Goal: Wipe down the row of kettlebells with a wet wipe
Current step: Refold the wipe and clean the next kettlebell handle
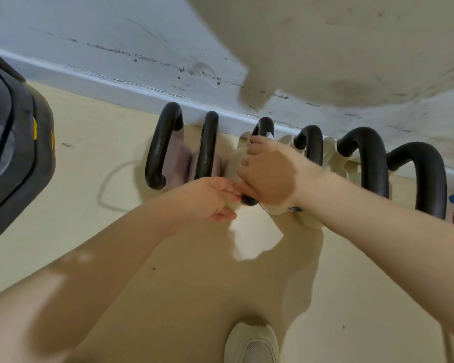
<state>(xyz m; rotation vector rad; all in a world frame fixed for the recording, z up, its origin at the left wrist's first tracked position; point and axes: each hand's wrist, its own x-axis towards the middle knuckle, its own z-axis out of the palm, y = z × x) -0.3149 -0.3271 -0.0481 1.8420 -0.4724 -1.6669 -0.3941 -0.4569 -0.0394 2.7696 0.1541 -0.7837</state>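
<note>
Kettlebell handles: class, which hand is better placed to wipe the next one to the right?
Right hand: it grips the third handle beside the fourth handle; the left hand sits lower left.

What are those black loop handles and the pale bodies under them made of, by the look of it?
The black handles look like painted or coated metal: smooth, with soft highlights along the curve. The pale kettlebell bodies seem coated in a matte cream layer, perhaps vinyl or rubber; too little shows to be sure.

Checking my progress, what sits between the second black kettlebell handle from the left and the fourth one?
In the head view, the third black handle, gripped by the right hand.
</note>
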